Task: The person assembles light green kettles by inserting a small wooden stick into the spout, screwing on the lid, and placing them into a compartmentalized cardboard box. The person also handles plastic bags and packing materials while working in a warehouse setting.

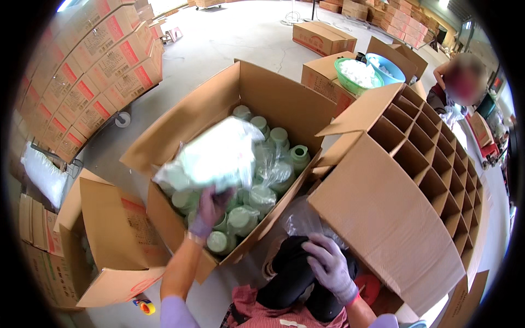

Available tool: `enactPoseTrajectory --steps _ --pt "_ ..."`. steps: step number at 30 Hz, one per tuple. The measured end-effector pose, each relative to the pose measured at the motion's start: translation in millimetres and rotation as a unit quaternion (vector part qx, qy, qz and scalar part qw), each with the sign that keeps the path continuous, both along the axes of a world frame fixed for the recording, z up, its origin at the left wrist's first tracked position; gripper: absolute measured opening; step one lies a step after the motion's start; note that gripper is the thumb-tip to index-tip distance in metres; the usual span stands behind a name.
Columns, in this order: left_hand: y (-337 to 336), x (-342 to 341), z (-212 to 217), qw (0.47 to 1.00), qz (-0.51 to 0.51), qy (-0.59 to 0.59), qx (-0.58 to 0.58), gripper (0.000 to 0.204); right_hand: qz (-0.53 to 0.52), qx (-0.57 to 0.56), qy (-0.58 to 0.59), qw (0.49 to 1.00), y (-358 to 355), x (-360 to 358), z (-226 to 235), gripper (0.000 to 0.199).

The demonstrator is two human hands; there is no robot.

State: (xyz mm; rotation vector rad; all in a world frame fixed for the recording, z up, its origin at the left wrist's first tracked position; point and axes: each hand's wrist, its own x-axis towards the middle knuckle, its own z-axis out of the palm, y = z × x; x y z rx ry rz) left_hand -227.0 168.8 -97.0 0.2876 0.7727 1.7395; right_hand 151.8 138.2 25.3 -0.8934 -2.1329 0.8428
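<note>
Your left hand [210, 210] pinches the clear plastic bag of pale green bottles [216, 156] from below; it looks light, slippery, floppy; support its underside; your right hand [328, 265] rests closed-fingered on crinkled clear film [306, 218].

Bagged bottles [257, 191] crowd the open carton [273, 93]; divider cells [432, 158] alongside gape free.

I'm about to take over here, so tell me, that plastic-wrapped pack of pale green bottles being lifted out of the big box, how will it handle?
Probably light: the left hand raises the wrapped pack alone, gripping from below. The clear film looks loose and crinkled, so it may be slippery and let the bottles shift. Likely bulky rather than stiff; it could sag at the ends.
</note>
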Motion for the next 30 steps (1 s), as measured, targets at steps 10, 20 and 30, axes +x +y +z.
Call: enactPoseTrajectory --steps 10,20,30 --pt "259.7 -154.8 -183.5 0.920 0.252 0.271 -0.131 0.028 -0.144 0.107 -0.096 0.979 7.8 89.7 -66.5 0.040" --pt "291.5 -190.3 -201.3 0.768 0.009 0.579 -0.273 0.039 -0.150 -0.034 -0.142 0.978 23.8 85.8 -50.7 0.041" --pt "193.9 223.2 182.8 0.468 -0.079 0.766 0.434 0.077 -0.177 0.061 -0.085 0.979 -8.6 84.6 -62.4 0.032"
